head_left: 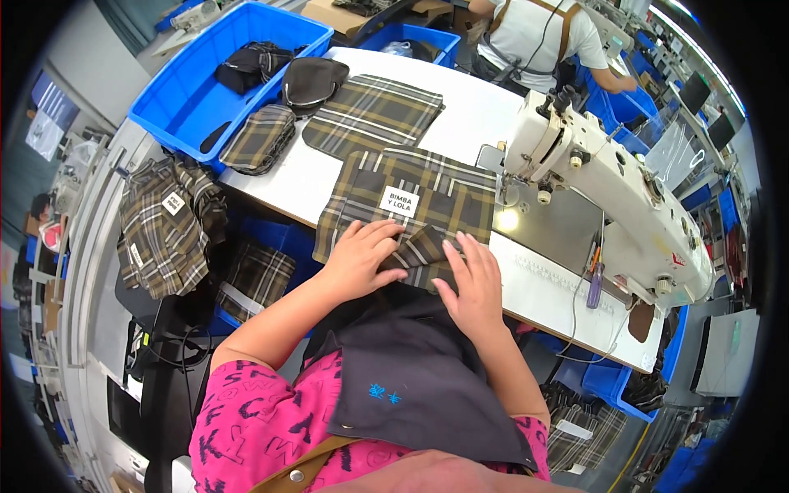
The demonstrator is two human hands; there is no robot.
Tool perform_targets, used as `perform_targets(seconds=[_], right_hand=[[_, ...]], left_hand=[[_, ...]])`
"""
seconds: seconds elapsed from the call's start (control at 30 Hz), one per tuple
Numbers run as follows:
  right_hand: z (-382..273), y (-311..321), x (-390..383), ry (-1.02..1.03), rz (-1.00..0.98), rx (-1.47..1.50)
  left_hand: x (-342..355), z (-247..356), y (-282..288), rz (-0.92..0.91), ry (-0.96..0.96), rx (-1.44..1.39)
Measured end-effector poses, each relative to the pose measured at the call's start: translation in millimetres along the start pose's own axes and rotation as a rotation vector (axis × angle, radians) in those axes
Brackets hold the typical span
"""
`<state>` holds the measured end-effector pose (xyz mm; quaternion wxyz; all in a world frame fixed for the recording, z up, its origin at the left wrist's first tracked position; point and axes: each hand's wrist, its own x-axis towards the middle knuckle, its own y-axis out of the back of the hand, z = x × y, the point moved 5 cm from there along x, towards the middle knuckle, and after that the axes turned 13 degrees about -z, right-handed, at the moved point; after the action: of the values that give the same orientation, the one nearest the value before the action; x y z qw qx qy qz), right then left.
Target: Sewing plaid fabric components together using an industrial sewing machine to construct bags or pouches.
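Observation:
A plaid fabric panel in brown, black and white lies on the white table in front of me, its near edge hanging over the table's front. A white label with dark lettering sits on it. My left hand rests on the panel just below the label, fingers stretched and thumb apart. My right hand lies at the panel's near right part, its fingers spread. Between the hands, a folded flap of the same plaid shows. The white sewing machine stands right of the panel.
Behind the panel lie another plaid piece, a plaid pouch and a black pouch. A blue bin stands far left. Plaid pieces hang at left. A purple-handled screwdriver lies right. A co-worker sits beyond.

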<state>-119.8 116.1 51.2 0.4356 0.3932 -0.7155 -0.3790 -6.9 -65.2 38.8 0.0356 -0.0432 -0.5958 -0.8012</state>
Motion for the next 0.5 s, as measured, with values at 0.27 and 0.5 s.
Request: perform_targets(seconds=[0.27, 0.5], right_hand=[[-2, -18, 22, 0.056, -0.032, 0.148], [-1, -13, 41, 0.172, 0.047, 0.221]], left_hand=[[-80, -48, -6, 0.103, 0.284, 0.077], [-77, -89, 17, 0.456, 0.395, -0.394]])
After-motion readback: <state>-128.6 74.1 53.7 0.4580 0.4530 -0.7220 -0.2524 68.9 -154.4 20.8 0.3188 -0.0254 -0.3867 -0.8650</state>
